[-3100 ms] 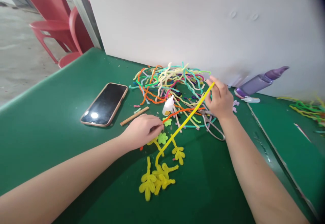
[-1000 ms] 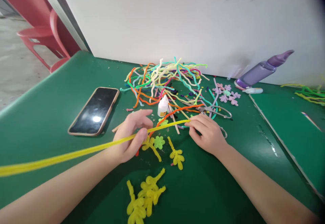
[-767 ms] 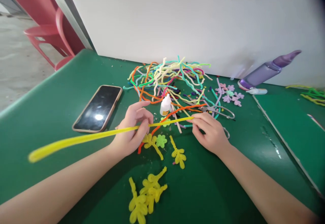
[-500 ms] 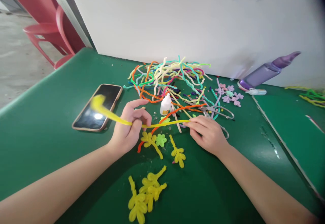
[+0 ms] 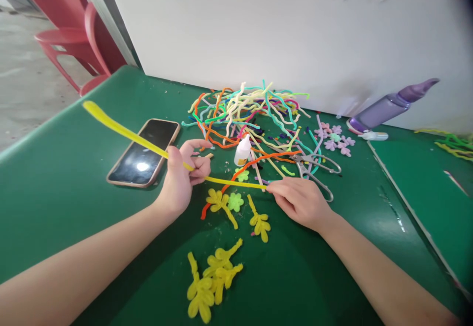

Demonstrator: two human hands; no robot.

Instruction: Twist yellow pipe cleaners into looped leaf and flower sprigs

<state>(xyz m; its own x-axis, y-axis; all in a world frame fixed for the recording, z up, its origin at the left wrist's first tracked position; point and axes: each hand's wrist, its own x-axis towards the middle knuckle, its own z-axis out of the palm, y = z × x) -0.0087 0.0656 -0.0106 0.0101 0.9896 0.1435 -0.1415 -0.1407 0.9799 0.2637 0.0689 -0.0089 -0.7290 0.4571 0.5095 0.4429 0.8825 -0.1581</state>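
Bending seems the step: my left hand (image 5: 181, 183) and right hand (image 5: 295, 200) each pinch the yellow pipe cleaner (image 5: 229, 182) mid-frame over the desk (image 5: 55, 193), so any fold needs both grips firm.

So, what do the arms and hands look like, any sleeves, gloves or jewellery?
Left hand and right hand are bare: no gloves, rings or wristbands show. The left forearm and right forearm are uncovered to the picture's edge; no sleeve shows.

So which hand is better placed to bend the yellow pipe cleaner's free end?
Left, probably: left hand grips the yellow pipe cleaner mid-length, beside that end; right hand pinches the opposite tip.
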